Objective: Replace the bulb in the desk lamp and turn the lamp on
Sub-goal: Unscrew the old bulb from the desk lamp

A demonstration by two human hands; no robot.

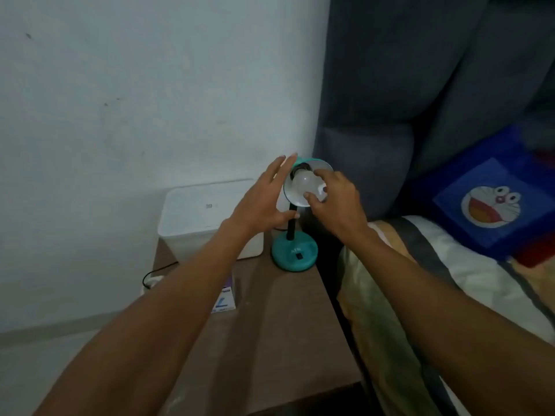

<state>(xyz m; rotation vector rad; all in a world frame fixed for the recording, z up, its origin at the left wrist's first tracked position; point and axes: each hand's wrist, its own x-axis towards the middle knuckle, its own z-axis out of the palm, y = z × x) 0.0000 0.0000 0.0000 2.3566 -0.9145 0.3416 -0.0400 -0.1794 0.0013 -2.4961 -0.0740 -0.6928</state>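
Head view: right hand point(338, 199) grips the bulb point(301, 186) inside the lamp shade point(322, 167) to turn it, while left hand point(264, 195), open-fingered, braces that shade's outer left side.

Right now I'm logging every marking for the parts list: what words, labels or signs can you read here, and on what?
Lamp base: raised letters, perhaps "ATB", too blurred to be sure.
White box: small dark mark on its top, unreadable.
Small carton on the table: blue and purple print, unreadable.
Blue cushion: a cartoon face, no text.
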